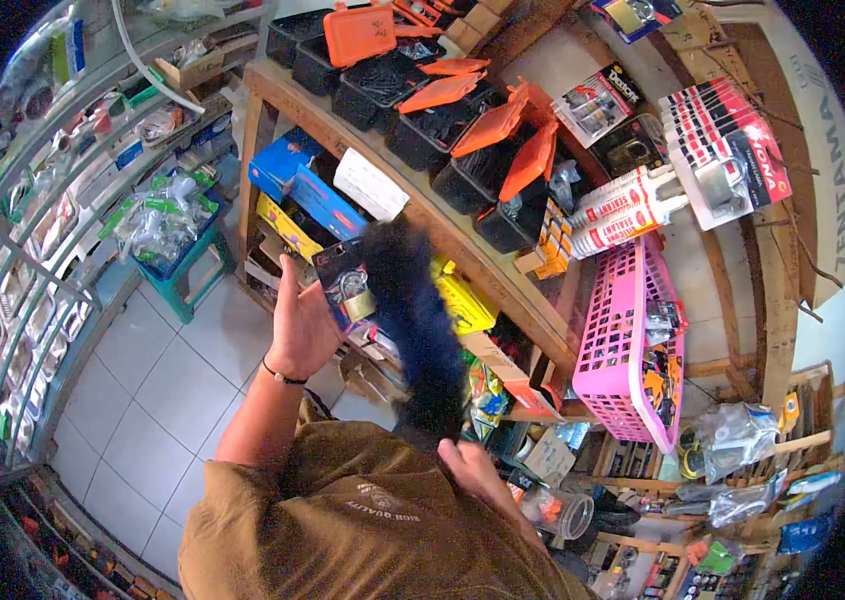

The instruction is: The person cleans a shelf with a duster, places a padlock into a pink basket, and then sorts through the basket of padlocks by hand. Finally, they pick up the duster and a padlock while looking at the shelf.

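Observation:
A padlock in a blister pack [351,288] rests against the fingers of my left hand [305,325]. The thumb stands apart, and the fingers are partly hidden behind the card. My right hand [475,470], low in front of my body, is closed around the lower end of a dark, fluffy duster [418,330]. The duster's handle cannot be seen. Blurred by motion, its black and blue head rises in front of the shelf and overlaps the right edge of the pack.
Black bins with orange lids [488,130] line the wooden shelf [513,300]. Silicone sealant tubes [628,205], a pink basket [623,340] and carded padlocks [598,105] are at the right. A wire rack [33,280] and a green stool [198,270] stand left.

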`<act>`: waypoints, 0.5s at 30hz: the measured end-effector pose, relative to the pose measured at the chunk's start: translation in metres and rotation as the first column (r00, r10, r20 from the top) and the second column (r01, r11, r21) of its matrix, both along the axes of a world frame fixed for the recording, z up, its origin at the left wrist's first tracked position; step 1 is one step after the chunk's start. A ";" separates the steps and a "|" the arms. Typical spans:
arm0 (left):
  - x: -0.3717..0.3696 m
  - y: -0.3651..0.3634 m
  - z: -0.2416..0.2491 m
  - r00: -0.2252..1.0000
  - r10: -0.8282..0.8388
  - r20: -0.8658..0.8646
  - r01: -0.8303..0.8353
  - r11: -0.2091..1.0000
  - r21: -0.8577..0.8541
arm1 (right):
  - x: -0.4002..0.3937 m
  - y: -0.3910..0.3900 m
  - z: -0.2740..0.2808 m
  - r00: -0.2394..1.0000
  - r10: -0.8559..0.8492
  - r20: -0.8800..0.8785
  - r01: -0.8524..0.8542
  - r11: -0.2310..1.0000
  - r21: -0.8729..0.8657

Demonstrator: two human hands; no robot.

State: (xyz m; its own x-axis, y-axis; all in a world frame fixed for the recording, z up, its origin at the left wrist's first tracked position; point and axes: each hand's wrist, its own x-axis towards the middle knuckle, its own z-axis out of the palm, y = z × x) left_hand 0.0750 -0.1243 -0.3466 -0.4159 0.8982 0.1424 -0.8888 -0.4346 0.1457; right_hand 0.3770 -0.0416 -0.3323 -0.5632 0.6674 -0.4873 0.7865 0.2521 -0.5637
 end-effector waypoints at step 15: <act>0.010 0.012 0.024 1.000 0.015 0.025 -0.011 0.988 -0.151 | 0.002 0.006 0.000 0.996 0.087 0.030 -0.088 0.996 0.032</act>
State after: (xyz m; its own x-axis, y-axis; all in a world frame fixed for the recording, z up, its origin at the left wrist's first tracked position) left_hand 0.0845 -0.1126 -0.3227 -0.4296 0.9030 -0.0054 -0.8875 -0.4211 0.1871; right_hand 0.3789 -0.0359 -0.3324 -0.6060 0.6323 -0.4827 0.7765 0.3385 -0.5315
